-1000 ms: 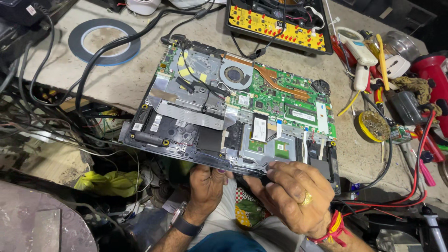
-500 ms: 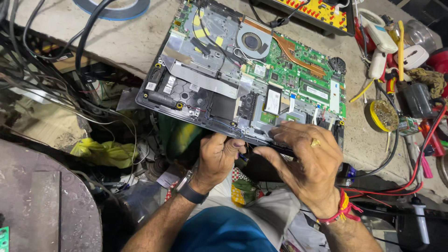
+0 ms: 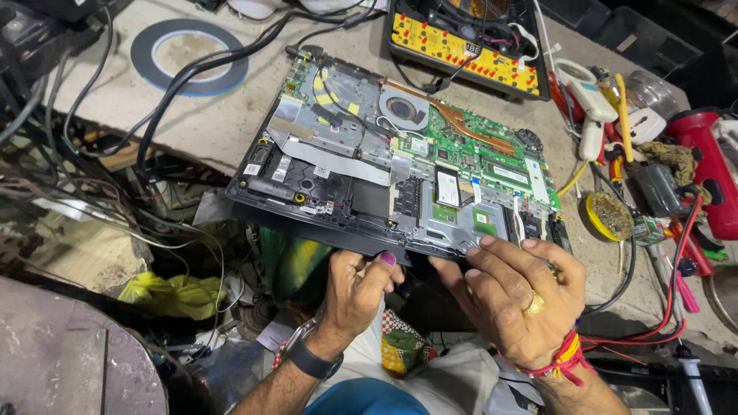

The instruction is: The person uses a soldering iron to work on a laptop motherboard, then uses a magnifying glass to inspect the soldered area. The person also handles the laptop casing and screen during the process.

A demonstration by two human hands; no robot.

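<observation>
Change noted: the opened laptop [image 3: 400,177] sat farther onto the table a second ago; it now overhangs the near edge, drawn toward the person, so both hands have its front edge and the work has moved to that edge.

Far-left corner: ring of dark adhesive tape [image 3: 190,55], flat, glossy, on the pale, worn table [image 3: 231,131]; black cables [image 3: 161,115] trailing off the left edge.

Centre, near edge: the laptop, bottom cover off; dull metal shielding, round fan, copper heat pipe, green circuit board.

Left hand [image 3: 355,292]: under the front edge, fingers curled, thumb up against it; gripping.

Right hand [image 3: 516,296]: fingers spread flat on the near-right corner, thumb beneath; ring, red thread at the wrist.

Far edge: yellow-and-black tester [image 3: 461,42]; right edge: tin of brass wool [image 3: 611,217], red plastic tool [image 3: 703,165].
</observation>
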